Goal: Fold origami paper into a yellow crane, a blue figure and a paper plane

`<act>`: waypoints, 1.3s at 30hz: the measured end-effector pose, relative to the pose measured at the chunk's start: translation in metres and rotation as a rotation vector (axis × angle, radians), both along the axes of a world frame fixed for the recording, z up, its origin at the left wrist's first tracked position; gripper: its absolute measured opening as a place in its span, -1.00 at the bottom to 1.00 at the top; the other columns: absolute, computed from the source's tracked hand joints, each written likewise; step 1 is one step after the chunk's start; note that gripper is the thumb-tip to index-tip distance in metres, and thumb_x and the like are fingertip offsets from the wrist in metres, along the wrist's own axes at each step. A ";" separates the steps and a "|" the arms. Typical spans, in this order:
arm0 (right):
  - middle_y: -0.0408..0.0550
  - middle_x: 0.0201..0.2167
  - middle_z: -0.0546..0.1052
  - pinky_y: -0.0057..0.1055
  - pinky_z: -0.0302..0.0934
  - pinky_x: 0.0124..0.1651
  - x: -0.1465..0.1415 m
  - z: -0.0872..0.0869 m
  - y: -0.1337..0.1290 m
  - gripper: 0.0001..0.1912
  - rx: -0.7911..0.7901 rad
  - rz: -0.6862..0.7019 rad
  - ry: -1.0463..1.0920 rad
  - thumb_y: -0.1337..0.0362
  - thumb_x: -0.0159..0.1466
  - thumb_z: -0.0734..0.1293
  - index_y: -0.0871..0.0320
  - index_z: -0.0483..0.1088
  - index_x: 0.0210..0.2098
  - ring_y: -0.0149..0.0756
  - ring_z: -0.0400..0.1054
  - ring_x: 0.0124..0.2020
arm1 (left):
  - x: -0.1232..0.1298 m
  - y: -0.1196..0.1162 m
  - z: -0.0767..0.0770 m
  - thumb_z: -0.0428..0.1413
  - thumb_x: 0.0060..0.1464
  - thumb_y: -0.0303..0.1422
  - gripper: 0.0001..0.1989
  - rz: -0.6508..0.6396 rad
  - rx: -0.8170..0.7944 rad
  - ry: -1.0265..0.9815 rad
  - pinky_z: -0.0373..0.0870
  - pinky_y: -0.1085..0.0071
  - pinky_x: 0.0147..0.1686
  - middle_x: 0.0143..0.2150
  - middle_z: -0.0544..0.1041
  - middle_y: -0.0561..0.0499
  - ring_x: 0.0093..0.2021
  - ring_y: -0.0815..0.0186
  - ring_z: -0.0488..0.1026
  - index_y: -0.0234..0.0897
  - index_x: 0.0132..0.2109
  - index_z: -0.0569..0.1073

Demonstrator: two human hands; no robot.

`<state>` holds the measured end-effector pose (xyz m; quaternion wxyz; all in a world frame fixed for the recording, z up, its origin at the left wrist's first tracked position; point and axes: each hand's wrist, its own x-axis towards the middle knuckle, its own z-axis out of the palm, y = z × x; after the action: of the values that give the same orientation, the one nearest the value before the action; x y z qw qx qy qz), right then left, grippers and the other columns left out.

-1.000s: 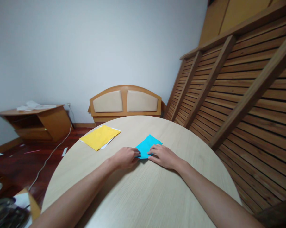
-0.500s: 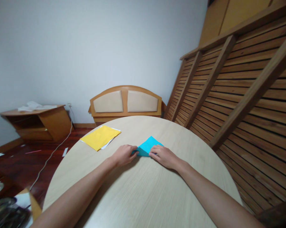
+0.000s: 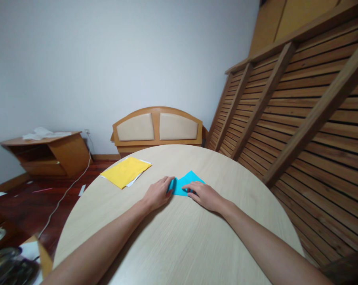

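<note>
Standing at far left, a wooden cabinet (image 3: 73, 152) bears white paper (image 3: 39, 132). On the round bench (image 3: 179, 237), a yellow sheet (image 3: 124, 172), its face plain, overlies a white sheet (image 3: 134, 180). Next, the left hand (image 3: 159, 193): fingers curved at the left end of the blue paper (image 3: 191, 177); cannot tell whether it pinches. Blue paper lies mid-bench between both hands, one corner pointing away, a notch in its far edge. Right hand (image 3: 204, 195): loosely open, bent fingers over the paper's right part. Far right: slatted wooden panel (image 3: 312, 118), leaning.
</note>
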<state>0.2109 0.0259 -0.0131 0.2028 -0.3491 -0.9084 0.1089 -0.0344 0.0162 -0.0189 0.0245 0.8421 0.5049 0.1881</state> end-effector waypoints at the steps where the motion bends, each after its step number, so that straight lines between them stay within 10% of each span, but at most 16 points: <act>1: -0.02 0.00 0.54 -0.26 0.21 0.08 0.000 0.000 0.000 -0.71 0.003 0.011 -0.005 0.28 0.38 0.23 0.06 0.45 0.05 -0.18 0.37 0.02 | 0.000 0.000 -0.001 -0.01 0.22 -0.33 -0.55 -0.020 0.019 0.008 0.43 0.26 0.11 0.27 0.33 -0.08 0.18 0.20 0.38 -0.10 0.24 0.22; 10: 0.02 0.02 0.49 -0.20 0.18 0.15 -0.002 0.003 -0.005 -0.69 0.041 0.044 -0.042 0.19 0.41 0.21 0.07 0.52 0.01 -0.14 0.30 0.09 | 0.005 0.002 0.000 -0.05 0.23 -0.44 -0.66 -0.208 0.074 0.137 0.35 0.18 0.21 0.26 0.35 -0.03 0.22 0.19 0.33 -0.09 0.05 0.50; 20: 0.06 0.39 0.10 -0.01 -0.20 0.40 -0.006 0.006 -0.014 -0.38 -0.151 0.161 -0.155 -0.04 0.42 0.11 0.11 0.14 0.35 -0.02 -0.12 0.42 | 0.008 -0.008 0.005 -0.31 0.35 -0.14 -0.48 -0.174 -0.105 0.104 0.18 0.20 0.33 0.33 0.29 -0.04 0.33 0.26 0.24 -0.14 0.26 0.32; 39: 0.01 0.20 0.42 -0.19 0.12 0.27 -0.006 0.011 -0.014 -0.58 -0.162 0.178 -0.021 0.16 0.35 0.24 0.07 0.39 0.16 -0.13 0.28 0.21 | 0.016 -0.007 0.000 -0.24 0.27 0.02 -0.38 0.063 -0.257 0.119 -0.13 -0.17 0.37 0.46 -0.02 -0.03 0.46 -0.03 -0.15 -0.07 0.39 0.08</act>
<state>0.2049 0.0115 -0.0025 0.1538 -0.2833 -0.9261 0.1961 -0.0187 0.0093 -0.0187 0.0961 0.8255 0.5515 0.0725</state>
